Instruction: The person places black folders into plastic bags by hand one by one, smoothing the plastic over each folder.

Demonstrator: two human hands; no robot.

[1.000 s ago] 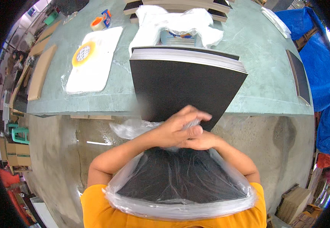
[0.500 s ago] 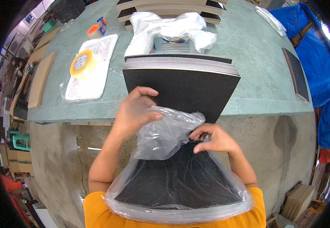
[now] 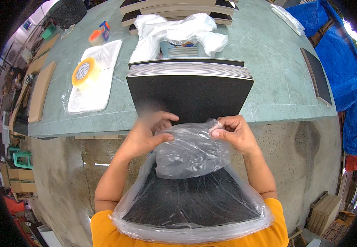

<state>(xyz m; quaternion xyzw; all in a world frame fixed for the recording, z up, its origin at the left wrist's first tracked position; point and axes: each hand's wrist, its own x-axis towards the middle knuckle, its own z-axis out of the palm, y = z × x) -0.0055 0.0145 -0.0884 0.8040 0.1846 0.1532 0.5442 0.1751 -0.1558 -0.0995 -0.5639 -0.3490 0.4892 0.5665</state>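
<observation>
A clear plastic bag (image 3: pixel 193 154) is bunched up between my two hands. Its lower part covers a black flat panel (image 3: pixel 186 201) that lies against my front. My left hand (image 3: pixel 151 131) is curled at the bag's left edge, thumb on the film, fingers slightly blurred. At the upper right corner, my right hand (image 3: pixel 238 133) pinches the film between thumb and fingers. Just beyond my hands, a thick stack of black boards (image 3: pixel 188 92) with pale edges stands at the table's near edge. Where the stack meets the bagged panel is hidden behind the bunched film.
On the green table (image 3: pixel 265 66) lie a roll of clear tape (image 3: pixel 84 73) on white plastic sheets (image 3: pixel 94 92), a tape dispenser (image 3: pixel 98 37), white plastic bags (image 3: pixel 174 29) and more stacked boards (image 3: pixel 178 8). A dark board (image 3: pixel 316 76) lies at the right edge, beside blue tarpaulin (image 3: pixel 339 70).
My right hand has moved up and right, drawing the bag's edge up. My left hand is slightly lower, and the bunched film is spread more evenly between both hands.
</observation>
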